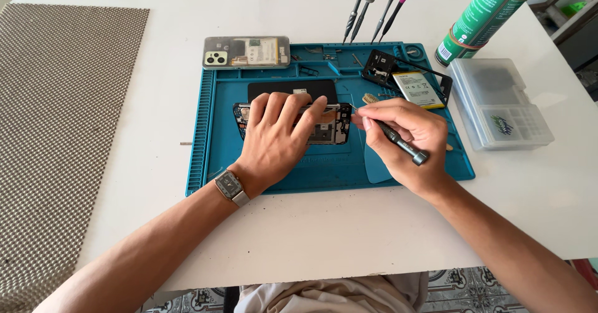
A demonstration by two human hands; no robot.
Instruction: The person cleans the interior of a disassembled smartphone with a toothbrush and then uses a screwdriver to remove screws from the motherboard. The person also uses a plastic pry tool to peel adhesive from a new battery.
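the left hand (277, 135) covers most of the opened phone (333, 126), so its middle is hidden. the screwdriver (398, 140) tip is too fine to place. the green can (483, 14) at far right is cut off by the top edge.
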